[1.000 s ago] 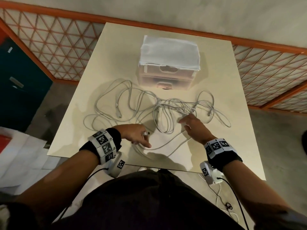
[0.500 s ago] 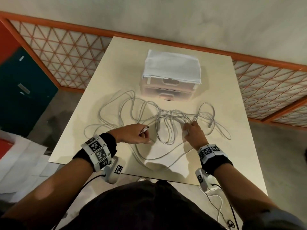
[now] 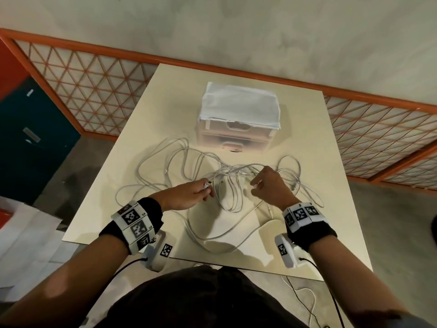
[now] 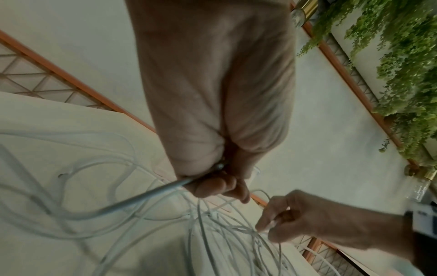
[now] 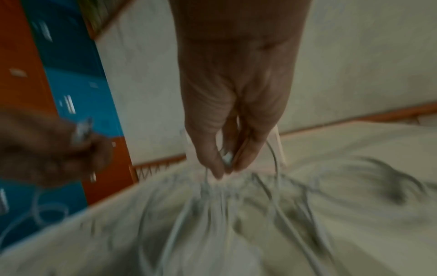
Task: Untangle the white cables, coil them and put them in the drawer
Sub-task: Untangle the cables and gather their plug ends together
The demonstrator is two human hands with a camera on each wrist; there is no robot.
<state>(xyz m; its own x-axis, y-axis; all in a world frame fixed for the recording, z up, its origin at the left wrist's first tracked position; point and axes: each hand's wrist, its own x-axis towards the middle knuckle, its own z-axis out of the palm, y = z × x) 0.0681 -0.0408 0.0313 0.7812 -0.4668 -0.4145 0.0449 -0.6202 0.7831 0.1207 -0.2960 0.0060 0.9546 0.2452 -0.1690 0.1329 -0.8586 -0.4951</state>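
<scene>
A tangle of white cables (image 3: pixel 227 183) sprawls over the middle of the cream table (image 3: pixel 331 221), with loops reaching left and right. My left hand (image 3: pixel 189 195) grips a cable end, its metal plug (image 3: pixel 207 185) poking out past my fingers; the left wrist view shows the cable (image 4: pixel 141 198) running out of the fist (image 4: pixel 220 184). My right hand (image 3: pixel 269 185) pinches a white connector (image 5: pixel 227 158) at the knot and lifts several strands off the table. A two-drawer plastic box (image 3: pixel 236 136) under a white cloth stands behind the tangle, both drawers closed.
An orange lattice railing (image 3: pixel 94 91) runs behind and beside the table. A blue cabinet (image 3: pixel 30 138) stands at the left, with white sheets (image 3: pixel 26 233) on the floor below it. Another thin cable (image 3: pixel 305 294) lies on the floor by the table's near right corner.
Both hands have risen off the table. The left now holds the plug up beside the knot, and the right has closed on the knot and lifted strands. The camera has tilted up.
</scene>
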